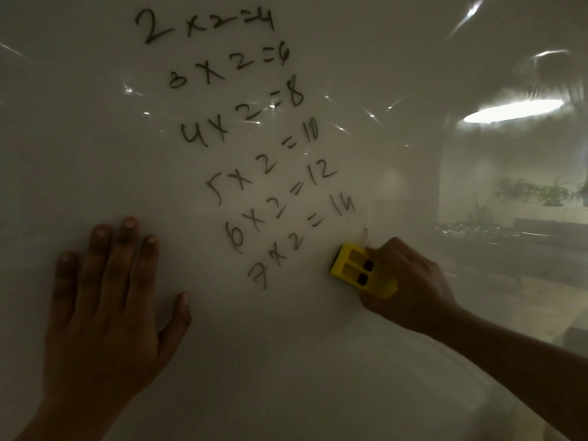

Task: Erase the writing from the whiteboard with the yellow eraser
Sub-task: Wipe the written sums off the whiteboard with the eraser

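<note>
A glossy whiteboard (95,138) fills the view. Dark handwritten sums (241,135) run down its middle in a slanted column, from "2x2=4" at the top to "7x2" at the bottom. My right hand (410,281) grips the yellow eraser (359,270) and presses it flat on the board, just right of the "7x2" line. A faint stroke shows above the eraser. My left hand (111,300) lies flat on the board at lower left, fingers spread, holding nothing.
The right side of the whiteboard reflects a room: a bright oval ceiling light (512,110), potted plants (541,192) and a dark bench or counter (547,230). Small glare spots dot the board's middle.
</note>
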